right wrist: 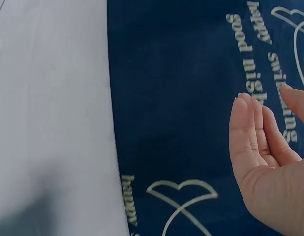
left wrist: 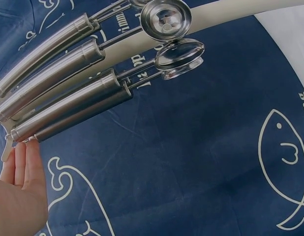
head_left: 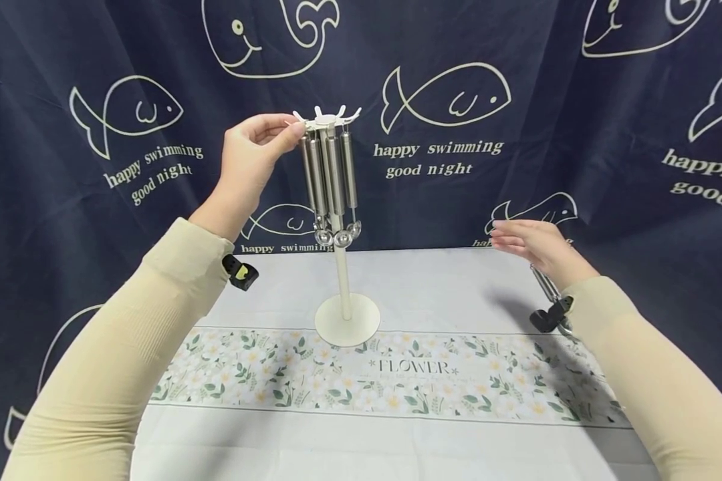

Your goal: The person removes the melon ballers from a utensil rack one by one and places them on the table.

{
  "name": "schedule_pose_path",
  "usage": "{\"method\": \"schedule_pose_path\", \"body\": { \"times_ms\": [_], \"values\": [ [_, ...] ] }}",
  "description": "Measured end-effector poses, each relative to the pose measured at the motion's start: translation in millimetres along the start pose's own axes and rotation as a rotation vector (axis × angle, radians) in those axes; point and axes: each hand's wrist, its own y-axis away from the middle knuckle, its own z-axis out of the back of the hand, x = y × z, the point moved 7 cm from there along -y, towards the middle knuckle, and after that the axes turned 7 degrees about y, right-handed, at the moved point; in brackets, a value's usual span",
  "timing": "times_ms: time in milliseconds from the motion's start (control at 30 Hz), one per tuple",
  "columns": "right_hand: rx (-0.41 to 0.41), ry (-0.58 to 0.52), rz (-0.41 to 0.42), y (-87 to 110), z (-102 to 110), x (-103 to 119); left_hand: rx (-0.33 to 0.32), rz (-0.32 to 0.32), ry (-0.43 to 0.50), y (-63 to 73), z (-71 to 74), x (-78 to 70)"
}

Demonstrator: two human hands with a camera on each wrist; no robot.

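Note:
A white stand (head_left: 343,274) with a ring of upturned hooks stands upright on the table. Several metal spoons (head_left: 334,175) with thick steel handles and small round bowls (left wrist: 167,20) hang from it, bowls down. My left hand (head_left: 255,150) is at the left hooks and pinches the top end of one spoon with thumb and fingers. In the left wrist view, its fingertips meet the end of the lowest handle (left wrist: 83,115); the thumb is hidden there. Off to the right, my right hand (head_left: 532,246) is raised above the table, fingers extended, holding nothing.
More metal utensils (head_left: 544,284) lie on the table below the right hand, partly covered by the hand and wrist camera. A flowered strip (head_left: 421,394) runs across the white tablecloth (head_left: 265,437). A dark blue curtain (head_left: 361,187) printed with fish hangs behind the stand.

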Motion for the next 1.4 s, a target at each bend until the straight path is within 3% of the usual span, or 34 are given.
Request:
{"method": "schedule_pose_path", "body": {
  "times_ms": [233,467,733,967,1167,1400],
  "values": [
    [-0.022,0.062,0.054,-2.9,-24.9,15.4,0.0,-0.004,-0.038,0.6,-0.9,-0.8],
    [0.029,0.028,0.064,-5.2,-50.8,21.8,-0.005,-0.006,-0.118,3.2,-3.0,-4.4],
    [0.033,0.053,0.054,-8.4,-73.0,23.1,-0.024,-0.008,-0.172,4.5,-4.4,-7.4],
    [0.062,-0.002,0.075,-12.7,-95.3,27.0,-0.041,-0.006,-0.219,5.6,-2.7,-6.5],
    [0.091,-0.034,0.091,-13.9,-115.5,29.4,-0.039,0.009,-0.209,6.4,-4.1,-5.3],
    [0.142,0.003,0.112,-15.5,-145.9,33.1,-0.045,-0.003,-0.164,6.1,-5.3,-4.9]
  ]
}}
